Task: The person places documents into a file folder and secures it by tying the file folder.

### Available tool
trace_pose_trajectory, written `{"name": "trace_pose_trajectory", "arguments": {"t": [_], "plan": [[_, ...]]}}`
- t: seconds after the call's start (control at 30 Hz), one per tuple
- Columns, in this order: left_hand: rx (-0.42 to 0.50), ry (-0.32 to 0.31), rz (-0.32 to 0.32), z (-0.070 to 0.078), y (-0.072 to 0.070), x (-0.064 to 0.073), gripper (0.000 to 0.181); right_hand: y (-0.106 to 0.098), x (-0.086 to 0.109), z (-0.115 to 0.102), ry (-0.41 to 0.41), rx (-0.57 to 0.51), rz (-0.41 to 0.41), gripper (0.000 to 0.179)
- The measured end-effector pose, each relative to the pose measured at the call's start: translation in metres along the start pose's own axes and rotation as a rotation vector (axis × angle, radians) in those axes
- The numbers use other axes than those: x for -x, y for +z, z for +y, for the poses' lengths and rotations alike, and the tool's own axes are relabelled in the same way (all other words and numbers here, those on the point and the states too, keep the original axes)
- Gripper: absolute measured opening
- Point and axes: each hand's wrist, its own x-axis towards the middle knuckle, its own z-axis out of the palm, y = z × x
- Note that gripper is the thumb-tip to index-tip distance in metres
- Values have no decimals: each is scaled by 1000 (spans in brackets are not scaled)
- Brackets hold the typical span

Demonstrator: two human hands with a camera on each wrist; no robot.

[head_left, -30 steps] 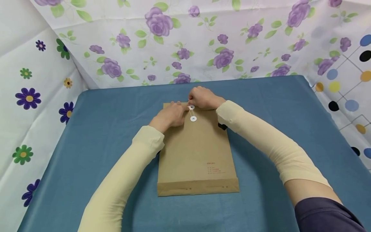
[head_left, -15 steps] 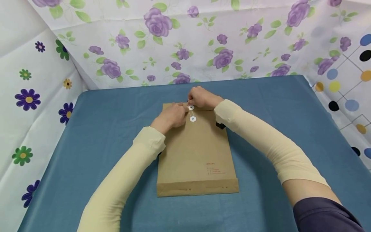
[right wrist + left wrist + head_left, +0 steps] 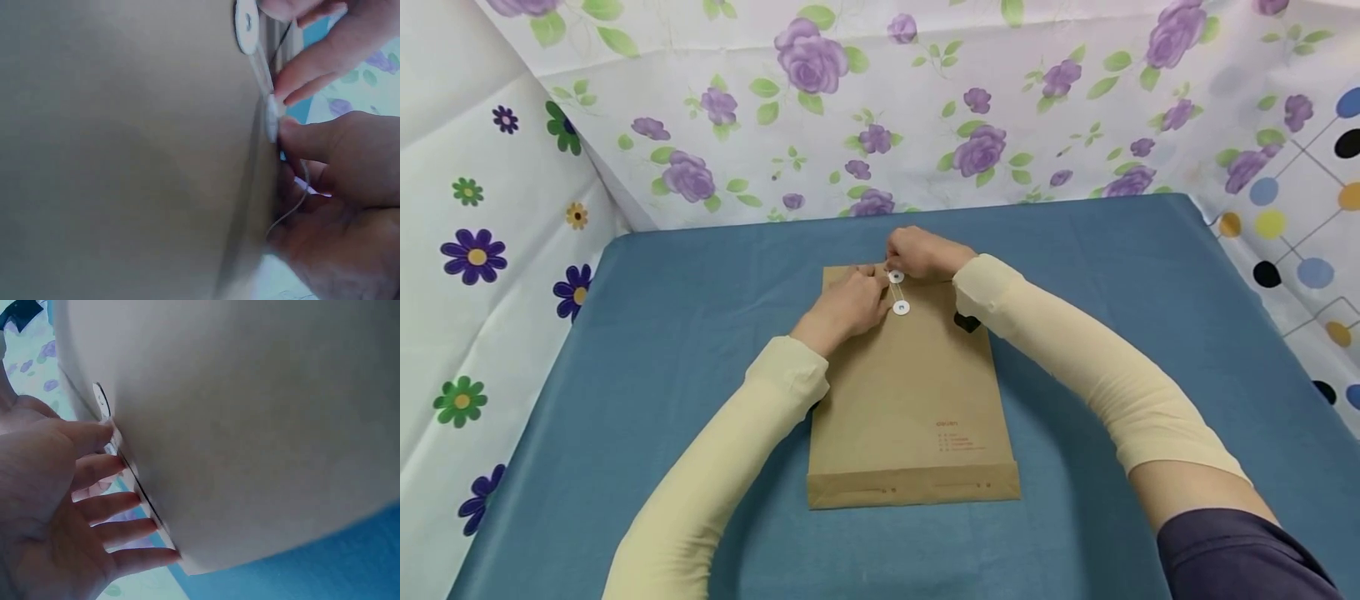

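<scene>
A brown kraft paper envelope [image 3: 917, 383] lies flat in the head view. Two white paper discs sit at its top, the upper disc [image 3: 896, 276] on the flap and the lower disc [image 3: 901, 307] below it. Thin string [image 3: 304, 187] runs between the discs, and its loose end trails from my right hand [image 3: 350, 169]. The thumb and fingers of that hand pinch the string beside the upper disc. My left hand [image 3: 850, 304] rests on the flap at the left. In the left wrist view its fingers [image 3: 134, 559] are spread, fairly straight, tips touching the flap's edge.
Blue cloth [image 3: 625, 375] covers the table around the envelope. A white curtain [image 3: 737, 108] with purple roses stands behind the far edge. Pale sleeves cover both forearms, and a small black device [image 3: 967, 322] shows under the right cuff.
My left hand has shifted slightly down and right along the flap, its thumb now near the lower disc. The right hand stays at the upper disc. The envelope keeps its place.
</scene>
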Motion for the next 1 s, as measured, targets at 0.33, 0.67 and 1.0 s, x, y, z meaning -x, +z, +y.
{"name": "trace_pose_trajectory", "arguments": {"t": [0.33, 0.67, 1.0], "plan": [[104, -114, 96, -2, 2, -7, 43, 8, 4, 12, -61, -96, 120, 16], [189, -268, 54, -13, -1, -17, 66, 9, 10, 9, -100, -148, 174, 16], [332, -308, 126, -19, 0, -20, 57, 7, 13, 8, -102, -171, 201, 15]]}}
